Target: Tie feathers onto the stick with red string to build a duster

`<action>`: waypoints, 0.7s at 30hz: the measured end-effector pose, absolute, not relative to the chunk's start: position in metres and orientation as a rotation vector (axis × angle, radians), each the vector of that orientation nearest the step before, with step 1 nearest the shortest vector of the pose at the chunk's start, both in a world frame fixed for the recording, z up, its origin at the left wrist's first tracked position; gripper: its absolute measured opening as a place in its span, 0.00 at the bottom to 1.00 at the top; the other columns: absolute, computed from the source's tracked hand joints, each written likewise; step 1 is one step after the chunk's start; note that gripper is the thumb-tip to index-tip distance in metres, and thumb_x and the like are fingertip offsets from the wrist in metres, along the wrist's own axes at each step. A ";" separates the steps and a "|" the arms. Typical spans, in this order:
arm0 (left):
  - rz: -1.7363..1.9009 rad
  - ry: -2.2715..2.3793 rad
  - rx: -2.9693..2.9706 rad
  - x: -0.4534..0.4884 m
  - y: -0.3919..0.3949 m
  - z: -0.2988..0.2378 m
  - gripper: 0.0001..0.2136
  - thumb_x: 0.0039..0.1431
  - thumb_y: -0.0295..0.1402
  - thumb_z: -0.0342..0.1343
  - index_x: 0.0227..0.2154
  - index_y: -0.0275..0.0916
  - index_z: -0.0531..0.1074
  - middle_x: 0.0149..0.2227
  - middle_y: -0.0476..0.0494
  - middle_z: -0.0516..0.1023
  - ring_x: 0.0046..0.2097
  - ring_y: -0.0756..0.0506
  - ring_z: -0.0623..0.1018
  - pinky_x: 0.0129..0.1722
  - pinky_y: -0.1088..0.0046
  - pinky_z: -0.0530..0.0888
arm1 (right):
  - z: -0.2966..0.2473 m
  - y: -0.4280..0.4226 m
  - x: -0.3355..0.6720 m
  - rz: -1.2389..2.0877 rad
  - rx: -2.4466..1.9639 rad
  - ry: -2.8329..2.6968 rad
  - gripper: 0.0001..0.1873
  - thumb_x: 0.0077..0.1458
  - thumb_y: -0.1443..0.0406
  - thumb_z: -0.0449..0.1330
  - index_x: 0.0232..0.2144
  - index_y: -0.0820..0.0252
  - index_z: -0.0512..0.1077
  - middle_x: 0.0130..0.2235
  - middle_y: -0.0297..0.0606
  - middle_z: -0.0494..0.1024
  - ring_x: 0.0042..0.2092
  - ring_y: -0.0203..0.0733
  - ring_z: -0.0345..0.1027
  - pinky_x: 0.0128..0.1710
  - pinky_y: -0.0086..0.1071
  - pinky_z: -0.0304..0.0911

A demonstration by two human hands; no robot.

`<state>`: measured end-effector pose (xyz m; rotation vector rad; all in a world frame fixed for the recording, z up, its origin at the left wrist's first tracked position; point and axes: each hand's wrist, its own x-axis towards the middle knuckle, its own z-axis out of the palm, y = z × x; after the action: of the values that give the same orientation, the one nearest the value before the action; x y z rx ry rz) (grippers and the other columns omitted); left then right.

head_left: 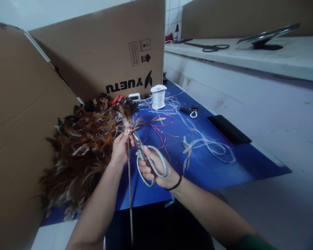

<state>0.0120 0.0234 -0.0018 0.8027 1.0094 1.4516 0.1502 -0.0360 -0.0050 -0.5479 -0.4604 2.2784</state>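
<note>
My left hand pinches a thin stick just under a tuft of brown and pale feathers at its upper end. Red binding shows around the base of that tuft. The stick's lower part runs down past the table edge. In my right hand is a pair of silver scissors, fingers through the handle loops. Their blades point up and left, with the tips close to the red binding; whether they touch it I cannot tell. A big pile of brown feathers lies left of my left hand.
On the blue table are a white ribbon spool, loose clear ribbon, red cord, keys and a dark phone. Cardboard walls the back and left. Black scissors rest on the white ledge.
</note>
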 end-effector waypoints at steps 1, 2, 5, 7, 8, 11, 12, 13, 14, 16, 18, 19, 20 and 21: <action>1.458 1.002 0.804 0.012 0.024 -0.002 0.10 0.47 0.34 0.61 0.27 0.33 0.69 0.22 0.51 0.69 0.20 0.55 0.67 0.21 0.80 0.65 | -0.005 -0.035 0.151 2.294 -0.535 -0.451 0.17 0.54 0.52 0.57 0.33 0.61 0.66 0.20 0.28 0.63 0.17 0.26 0.53 0.12 0.19 0.44; 1.464 0.995 0.805 0.011 0.024 -0.003 0.10 0.47 0.34 0.61 0.27 0.33 0.69 0.22 0.51 0.69 0.21 0.56 0.68 0.21 0.80 0.65 | -0.005 -0.034 0.151 2.316 -0.518 -0.437 0.17 0.55 0.51 0.56 0.32 0.61 0.66 0.20 0.28 0.63 0.18 0.27 0.53 0.12 0.19 0.44; 1.463 0.989 0.822 0.011 0.024 -0.004 0.09 0.47 0.34 0.61 0.26 0.34 0.69 0.22 0.51 0.69 0.21 0.55 0.68 0.21 0.80 0.66 | -0.004 -0.032 0.153 2.384 -0.457 -0.391 0.20 0.56 0.49 0.52 0.30 0.62 0.66 0.21 0.30 0.65 0.19 0.28 0.55 0.14 0.21 0.47; 1.441 0.989 0.840 0.011 0.024 -0.004 0.09 0.48 0.35 0.60 0.25 0.34 0.68 0.21 0.51 0.69 0.21 0.55 0.68 0.20 0.80 0.66 | -0.004 -0.030 0.153 2.399 -0.427 -0.383 0.23 0.56 0.48 0.51 0.27 0.62 0.65 0.22 0.32 0.65 0.20 0.29 0.57 0.15 0.22 0.48; 1.433 0.990 0.848 0.011 0.024 -0.004 0.09 0.49 0.35 0.59 0.25 0.34 0.68 0.20 0.51 0.68 0.20 0.54 0.68 0.19 0.80 0.65 | -0.004 -0.030 0.152 2.397 -0.419 -0.385 0.23 0.56 0.48 0.50 0.26 0.62 0.65 0.22 0.32 0.66 0.20 0.29 0.57 0.15 0.22 0.48; 1.417 0.986 0.858 0.012 0.022 -0.005 0.09 0.50 0.35 0.59 0.25 0.34 0.68 0.20 0.51 0.68 0.20 0.54 0.68 0.19 0.80 0.66 | -0.005 -0.029 0.151 2.371 -0.425 -0.397 0.23 0.57 0.49 0.51 0.25 0.63 0.65 0.21 0.32 0.66 0.20 0.29 0.57 0.15 0.23 0.49; 1.405 0.981 0.859 0.012 0.022 -0.005 0.09 0.50 0.35 0.58 0.25 0.34 0.68 0.20 0.50 0.69 0.20 0.54 0.68 0.19 0.79 0.66 | -0.005 -0.030 0.150 2.359 -0.437 -0.401 0.22 0.57 0.49 0.51 0.25 0.63 0.65 0.21 0.32 0.65 0.19 0.29 0.56 0.14 0.23 0.48; 1.392 0.977 0.858 0.013 0.022 -0.005 0.09 0.50 0.35 0.58 0.25 0.34 0.68 0.20 0.50 0.68 0.20 0.54 0.68 0.19 0.79 0.66 | -0.005 -0.030 0.150 2.349 -0.454 -0.402 0.22 0.57 0.50 0.51 0.25 0.63 0.65 0.20 0.31 0.65 0.19 0.28 0.56 0.14 0.22 0.48; 1.381 0.976 0.855 0.013 0.021 -0.005 0.09 0.50 0.36 0.58 0.25 0.34 0.68 0.19 0.50 0.68 0.20 0.53 0.68 0.19 0.79 0.66 | -0.005 -0.030 0.149 2.339 -0.473 -0.402 0.22 0.57 0.50 0.51 0.25 0.63 0.65 0.20 0.30 0.64 0.18 0.28 0.55 0.13 0.22 0.47; 1.375 0.976 0.851 0.014 0.021 -0.004 0.10 0.50 0.37 0.59 0.25 0.34 0.68 0.19 0.50 0.68 0.20 0.53 0.68 0.18 0.79 0.66 | -0.004 -0.031 0.148 2.324 -0.511 -0.396 0.21 0.57 0.50 0.51 0.26 0.63 0.66 0.19 0.29 0.64 0.17 0.27 0.54 0.12 0.21 0.45; 1.387 0.981 0.847 0.014 0.021 -0.004 0.10 0.50 0.36 0.59 0.24 0.34 0.68 0.19 0.50 0.68 0.20 0.54 0.68 0.19 0.80 0.66 | -0.003 -0.032 0.148 2.311 -0.534 -0.389 0.20 0.58 0.51 0.51 0.26 0.63 0.65 0.19 0.29 0.64 0.17 0.27 0.53 0.12 0.21 0.44; 1.393 0.984 0.845 0.014 0.022 -0.004 0.10 0.50 0.36 0.59 0.24 0.34 0.68 0.19 0.50 0.68 0.20 0.54 0.68 0.19 0.80 0.66 | -0.003 -0.032 0.147 2.306 -0.538 -0.386 0.20 0.58 0.52 0.51 0.27 0.62 0.66 0.19 0.29 0.64 0.17 0.27 0.53 0.11 0.20 0.44; 1.395 0.985 0.843 0.014 0.022 -0.004 0.09 0.50 0.35 0.59 0.24 0.34 0.68 0.20 0.50 0.68 0.20 0.54 0.68 0.19 0.80 0.66 | -0.002 -0.032 0.148 2.304 -0.539 -0.383 0.19 0.58 0.52 0.52 0.27 0.62 0.66 0.19 0.29 0.64 0.17 0.27 0.53 0.11 0.20 0.44; 1.391 0.985 0.842 0.014 0.022 -0.004 0.09 0.50 0.35 0.59 0.24 0.34 0.68 0.20 0.50 0.68 0.20 0.54 0.68 0.19 0.80 0.66 | -0.002 -0.032 0.148 2.308 -0.535 -0.379 0.19 0.58 0.52 0.52 0.27 0.63 0.66 0.19 0.29 0.64 0.17 0.27 0.53 0.12 0.20 0.44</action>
<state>0.0139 0.0217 -0.0045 0.8416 0.9850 1.3914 0.1477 -0.0319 -0.0023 -0.5346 -0.3792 2.3077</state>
